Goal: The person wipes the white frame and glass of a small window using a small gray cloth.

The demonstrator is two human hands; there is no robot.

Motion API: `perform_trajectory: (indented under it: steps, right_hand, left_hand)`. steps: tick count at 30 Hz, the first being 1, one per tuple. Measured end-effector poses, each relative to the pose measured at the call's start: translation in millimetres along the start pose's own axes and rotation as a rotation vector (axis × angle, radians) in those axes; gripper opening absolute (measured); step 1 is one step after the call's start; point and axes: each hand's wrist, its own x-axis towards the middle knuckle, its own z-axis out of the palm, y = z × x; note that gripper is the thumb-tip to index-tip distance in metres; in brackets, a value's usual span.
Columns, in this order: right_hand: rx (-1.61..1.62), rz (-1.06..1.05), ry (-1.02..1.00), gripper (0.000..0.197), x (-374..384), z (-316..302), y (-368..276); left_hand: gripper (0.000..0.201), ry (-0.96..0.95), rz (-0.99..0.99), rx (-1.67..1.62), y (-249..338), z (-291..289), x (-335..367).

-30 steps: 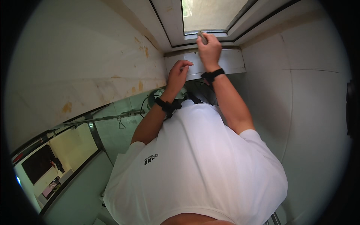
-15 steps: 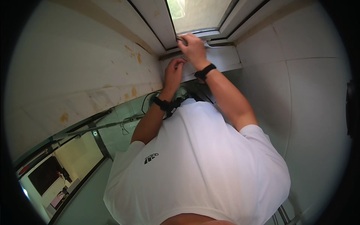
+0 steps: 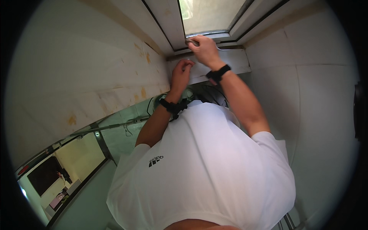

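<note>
Opening (image 3: 82, 157) with a dark frame, lower left; through it, a dark rectangular panel (image 3: 45, 174) on a pale surface. Metal rail (image 3: 111, 126) slopes up rightward from there. Pale wall (image 3: 88, 65) with tan stains takes up the upper left and hems in the left arm's side. White shirt (image 3: 207, 165) fills the lower middle, blocking much of what lies below. Window frame (image 3: 172, 28) at top centre, around a bright glass pane (image 3: 212, 17); white ledge (image 3: 234, 61) just under it. Tiled wall (image 3: 320, 103) closes the right side; metal tubes (image 3: 288, 220) at its foot, near the shirt's edge.

Left hand (image 3: 181, 74) raised in front of the ledge, wrist in a black band (image 3: 168, 105), fingers bent over toward the thumb. Whether the fingertips meet, or pinch anything, cannot be told. Right hand (image 3: 207, 51) higher, reaching up and leftward across the ledge, forearm slanting in from the right, a second black band (image 3: 219, 73) at the wrist. Its fingers are closed on a small greyish object (image 3: 192, 41), which sits at the lower left corner of the window frame.

Greyish object mostly covered by the right hand; its kind unclear, as is whether it touches the frame. Thin white strip (image 3: 230, 48) emerges right of that hand, its other end hidden. Window cut off by the upper edge. Dark clutter (image 3: 201, 94) between the forearms too dim to make out
</note>
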Motion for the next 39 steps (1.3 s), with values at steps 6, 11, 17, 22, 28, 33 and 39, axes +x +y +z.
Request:
perform_trajectory:
  steps: [6,11,17,22,28,33,39]
  right_hand:
    - [-0.061,-0.024,0.128,0.027,0,-22,-8]
    - [-0.023,-0.014,0.093,0.027,-6,15,-10]
    - [0.042,0.072,0.209,0.027,-8,-42,5]
    - [0.189,-0.07,0.428,0.024,-20,32,-2]
    - [0.2,0.07,0.324,0.025,-14,-20,14]
    - [0.147,0.118,0.52,0.024,-17,-1,20]
    - [0.293,0.124,0.239,0.026,-38,17,0]
  left_hand:
    - [0.015,0.005,0.01,0.023,-1,1,2]
    - [0.015,0.009,-0.006,0.002,-4,0,4]
    - [0.016,-0.01,-0.033,0.067,-4,-1,-1]
    - [0.015,0.031,0.035,0.051,-12,-1,2]
    - [0.014,-0.007,-0.039,-0.047,2,-1,-4]
    - [0.014,0.022,-0.013,-0.01,-4,1,1]
    - [0.015,0.138,0.068,-0.209,19,-1,-5]
